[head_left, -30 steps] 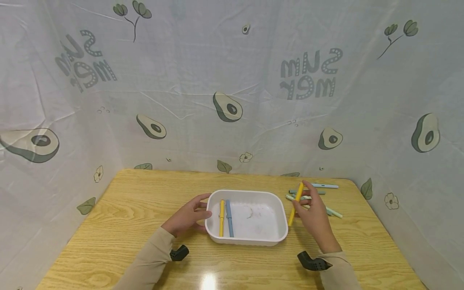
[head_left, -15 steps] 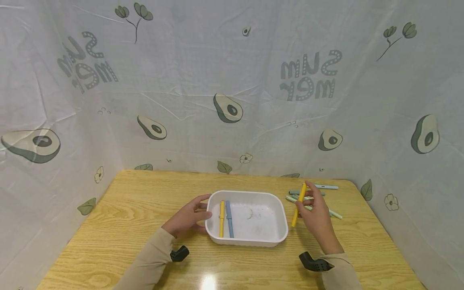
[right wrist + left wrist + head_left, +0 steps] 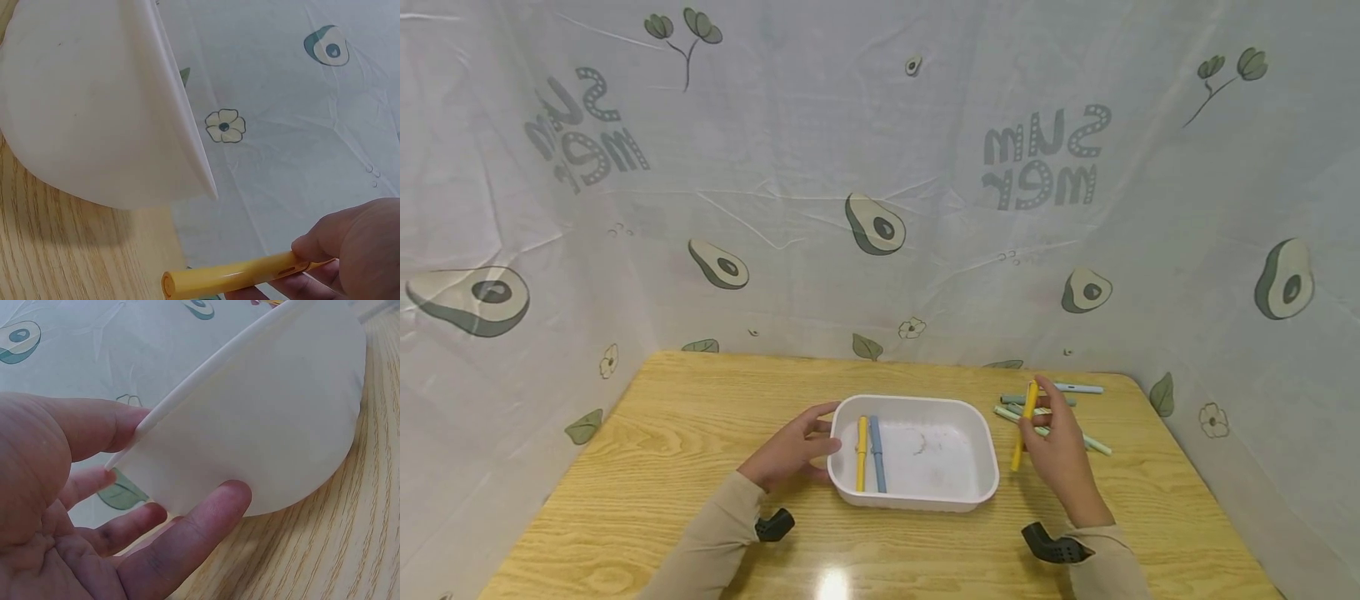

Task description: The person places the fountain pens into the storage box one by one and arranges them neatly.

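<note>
A white plastic tray stands on the table with a yellow pen and a blue pen side by side in its left part. My left hand holds the tray's left end, thumb over the rim and fingers at the outer wall, as the left wrist view shows. Just right of the tray, my right hand pinches a second yellow pen between thumb and fingers. This pen stands steeply tilted in the head view, its lower end toward me.
Beyond and partly behind my right hand lies a loose group of pens: a light blue pen, a dark green pen and pale green ones. A printed white curtain hangs around the wooden table.
My right hand has drawn slightly right, away from the tray's rim, with the yellow pen now more upright. My left hand stays at the tray, and the pens inside lie as before.
</note>
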`<state>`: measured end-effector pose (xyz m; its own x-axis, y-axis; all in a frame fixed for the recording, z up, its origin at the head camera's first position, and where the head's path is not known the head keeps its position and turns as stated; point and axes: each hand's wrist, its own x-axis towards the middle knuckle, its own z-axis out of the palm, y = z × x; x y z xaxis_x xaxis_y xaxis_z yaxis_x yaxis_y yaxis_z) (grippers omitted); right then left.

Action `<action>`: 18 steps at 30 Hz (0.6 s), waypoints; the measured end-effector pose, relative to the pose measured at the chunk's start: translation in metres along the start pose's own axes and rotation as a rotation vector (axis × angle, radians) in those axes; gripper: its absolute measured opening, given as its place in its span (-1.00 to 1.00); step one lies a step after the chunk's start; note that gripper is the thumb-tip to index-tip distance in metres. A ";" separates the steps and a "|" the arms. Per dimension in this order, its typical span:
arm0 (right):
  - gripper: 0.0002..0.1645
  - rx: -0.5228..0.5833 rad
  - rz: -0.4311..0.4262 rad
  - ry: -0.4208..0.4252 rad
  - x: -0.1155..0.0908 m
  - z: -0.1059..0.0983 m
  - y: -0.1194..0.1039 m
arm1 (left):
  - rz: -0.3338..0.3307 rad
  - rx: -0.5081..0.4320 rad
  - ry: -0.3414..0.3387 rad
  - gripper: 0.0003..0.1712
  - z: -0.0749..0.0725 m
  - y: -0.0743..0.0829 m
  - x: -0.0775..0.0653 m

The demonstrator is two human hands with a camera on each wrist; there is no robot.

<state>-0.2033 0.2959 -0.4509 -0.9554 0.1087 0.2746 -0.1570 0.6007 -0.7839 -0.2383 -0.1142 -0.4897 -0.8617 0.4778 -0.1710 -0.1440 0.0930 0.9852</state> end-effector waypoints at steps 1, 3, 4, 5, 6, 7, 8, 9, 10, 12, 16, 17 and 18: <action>-0.15 -0.009 -0.004 0.002 0.000 0.000 0.001 | -0.001 0.002 0.002 -0.23 0.000 0.000 0.000; -0.16 -0.020 -0.009 0.002 0.000 0.000 0.002 | -0.002 0.005 0.004 -0.23 0.000 0.000 0.000; -0.15 -0.025 -0.011 0.004 0.001 0.000 0.002 | -0.002 0.007 0.004 -0.23 0.000 0.000 0.000; -0.15 -0.030 -0.013 0.005 0.001 0.000 0.003 | -0.002 0.005 0.005 -0.23 0.000 0.000 0.000; -0.15 -0.032 -0.013 0.004 0.001 0.000 0.003 | -0.002 0.006 0.006 -0.23 0.000 0.000 0.001; -0.15 -0.031 -0.013 0.004 0.001 0.001 0.003 | -0.002 0.004 0.005 -0.23 0.001 0.000 0.001; -0.15 -0.029 -0.010 0.004 0.001 0.001 0.003 | -0.001 0.004 0.004 -0.23 0.001 0.000 0.001; -0.15 -0.026 -0.007 0.004 0.001 0.001 0.003 | -0.001 0.003 0.003 -0.22 0.001 0.000 0.001; -0.15 -0.021 -0.004 0.004 0.001 0.001 0.003 | -0.001 0.004 0.002 -0.23 0.001 0.001 0.001; -0.14 -0.006 0.007 0.003 0.001 0.001 0.002 | 0.001 0.007 -0.001 -0.23 0.001 0.001 0.001; -0.11 0.012 0.024 0.008 0.000 0.001 0.001 | 0.001 0.011 0.000 -0.22 0.000 0.001 0.000; -0.10 0.012 0.027 0.011 0.000 0.001 0.001 | 0.000 0.009 0.001 -0.22 0.000 0.000 0.000; -0.10 0.010 0.028 0.015 0.000 0.001 0.000 | -0.002 0.009 0.002 -0.21 0.000 0.000 0.000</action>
<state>-0.2033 0.2951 -0.4521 -0.9556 0.1377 0.2606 -0.1324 0.5892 -0.7971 -0.2380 -0.1145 -0.4895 -0.8623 0.4761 -0.1728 -0.1413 0.1016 0.9847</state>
